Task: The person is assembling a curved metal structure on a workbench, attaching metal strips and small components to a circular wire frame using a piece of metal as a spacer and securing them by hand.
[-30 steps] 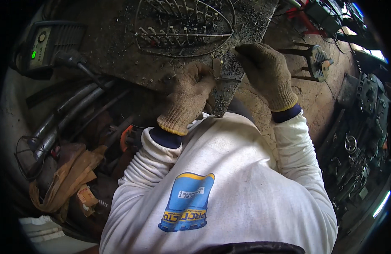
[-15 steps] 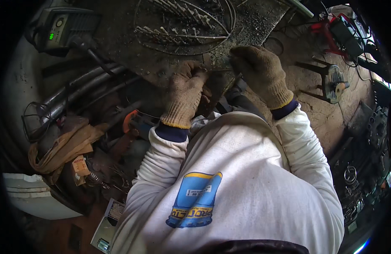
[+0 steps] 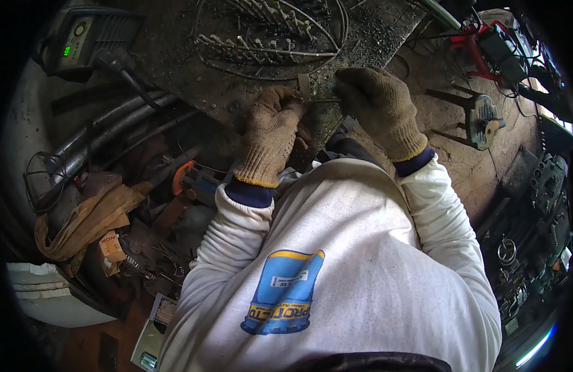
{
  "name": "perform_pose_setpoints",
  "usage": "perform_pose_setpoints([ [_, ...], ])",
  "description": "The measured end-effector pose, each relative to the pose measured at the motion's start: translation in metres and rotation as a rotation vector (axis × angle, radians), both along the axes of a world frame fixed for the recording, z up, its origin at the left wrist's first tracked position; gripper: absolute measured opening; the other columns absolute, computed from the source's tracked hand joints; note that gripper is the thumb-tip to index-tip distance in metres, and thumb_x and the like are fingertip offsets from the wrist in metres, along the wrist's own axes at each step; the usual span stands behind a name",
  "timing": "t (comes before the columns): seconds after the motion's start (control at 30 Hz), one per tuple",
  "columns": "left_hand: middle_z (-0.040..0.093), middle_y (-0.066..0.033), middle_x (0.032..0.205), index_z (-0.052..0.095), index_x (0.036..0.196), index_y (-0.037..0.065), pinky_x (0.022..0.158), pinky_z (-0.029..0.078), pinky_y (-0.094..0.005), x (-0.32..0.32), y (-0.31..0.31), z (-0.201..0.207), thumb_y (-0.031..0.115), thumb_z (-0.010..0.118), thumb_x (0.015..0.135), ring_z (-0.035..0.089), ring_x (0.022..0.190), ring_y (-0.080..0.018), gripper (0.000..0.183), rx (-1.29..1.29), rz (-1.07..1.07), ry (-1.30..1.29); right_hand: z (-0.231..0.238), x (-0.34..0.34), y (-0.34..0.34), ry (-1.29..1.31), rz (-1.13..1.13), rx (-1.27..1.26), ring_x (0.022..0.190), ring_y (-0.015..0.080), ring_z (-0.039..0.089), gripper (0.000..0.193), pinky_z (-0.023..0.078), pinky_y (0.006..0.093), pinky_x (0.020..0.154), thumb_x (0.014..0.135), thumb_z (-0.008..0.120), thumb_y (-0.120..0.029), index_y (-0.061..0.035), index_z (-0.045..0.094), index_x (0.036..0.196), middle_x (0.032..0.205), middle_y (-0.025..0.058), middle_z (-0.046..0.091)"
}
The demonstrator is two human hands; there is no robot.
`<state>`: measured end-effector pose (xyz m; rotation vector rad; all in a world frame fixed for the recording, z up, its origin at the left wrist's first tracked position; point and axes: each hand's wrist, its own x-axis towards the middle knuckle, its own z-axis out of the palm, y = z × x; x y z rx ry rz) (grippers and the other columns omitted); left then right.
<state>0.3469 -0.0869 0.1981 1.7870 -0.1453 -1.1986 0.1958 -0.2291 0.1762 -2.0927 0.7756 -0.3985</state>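
Both hands wear brown knitted gloves with yellow cuff edges, at the near edge of a dirty metal worktable (image 3: pixel 205 93). A thin metal rod (image 3: pixel 323 100) spans the gap between them. My left hand (image 3: pixel 271 127) is closed around the rod's left end. My right hand (image 3: pixel 385 108) is closed at its other end, the fingertips hidden behind the glove. Just above the rod, near my left fingers, a small flat metal strip (image 3: pixel 304 84) shows. Beyond the hands lies a wire ring (image 3: pixel 277 79) with rows of short metal pieces (image 3: pixel 255 49) inside it.
A welding machine (image 3: pixel 94 40) with a lit display stands far left. Metal pipes (image 3: pixel 112 130), brown cloth (image 3: pixel 91 220) and a small box (image 3: pixel 112 247) clutter the left. To the right are a small stool (image 3: pixel 482 121) and a red stand (image 3: pixel 469 53); metal parts (image 3: pixel 510 254) lie lower right.
The view has shifted slightly, moving the surroundings a little in the picture. Both hands keep nearly the same pose, and the rod between them shows more clearly.
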Motion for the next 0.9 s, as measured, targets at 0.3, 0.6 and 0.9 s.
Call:
perform_pose_setpoints([
  [0.3,0.074,-0.0081,0.093,0.07,0.116,0.002,0.051,0.052,-0.0266,0.003,0.005,-0.013,0.011,0.063,0.099,0.066,0.062,-0.013,0.02,-0.049,0.003,-0.008,0.011,0.019,-0.004,0.08,0.106,-0.207,0.079,0.0265,0.077,0.022,0.061,0.0378,0.073,0.098,0.069,-0.018,-0.0079,0.075,0.116,0.092,0.0119,0.076],
  [0.6,0.07,-0.0054,0.081,0.069,0.108,0.005,0.054,0.052,-0.0297,0.002,0.0,0.0,0.012,0.065,0.1,0.065,0.059,-0.013,0.012,-0.013,-0.015,-0.014,0.017,0.036,0.003,0.257,0.169,-0.396,0.091,0.0329,0.075,0.021,0.061,0.0456,0.078,0.097,0.064,-0.027,-0.0146,0.074,0.111,0.1,0.0124,0.074],
  [0.9,0.073,-0.0073,0.101,0.071,0.112,0.002,0.076,0.056,-0.0318,0.002,0.018,-0.044,0.003,0.061,0.1,0.069,0.09,-0.0152,0.016,-0.325,-0.081,-0.31,0.011,0.036,0.005,0.17,0.15,-0.396,0.086,0.0342,0.075,0.022,0.061,0.0461,0.072,0.092,0.069,-0.026,-0.0144,0.076,0.109,0.101,0.0116,0.074],
])
